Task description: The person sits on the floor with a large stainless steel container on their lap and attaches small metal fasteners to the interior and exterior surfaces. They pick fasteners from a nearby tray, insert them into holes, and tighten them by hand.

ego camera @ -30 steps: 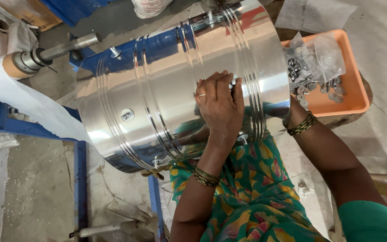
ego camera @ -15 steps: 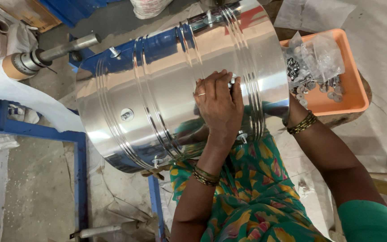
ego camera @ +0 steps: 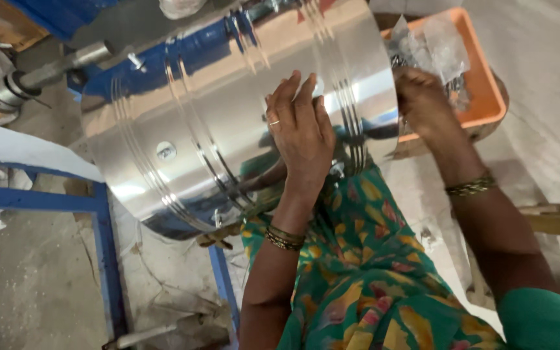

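- The left hand (ego camera: 301, 133) lies flat, fingers spread, on the steel drum (ego camera: 228, 123), likely steadying it; no closed grip.
- The right hand (ego camera: 422, 100) reaches the drum's rim; whether its grip is closed cannot be told.
- Just beyond it, an orange tray (ego camera: 487, 97) holds clear bags (ego camera: 432, 42) of small metal parts.

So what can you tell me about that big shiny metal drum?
The large polished steel cylindrical drum lies tilted across the person's lap, mirroring the surroundings. Groups of raised ribs ring it, and a small round sticker sits on its side. The left hand presses flat on its wall; the right hand is at its end rim.
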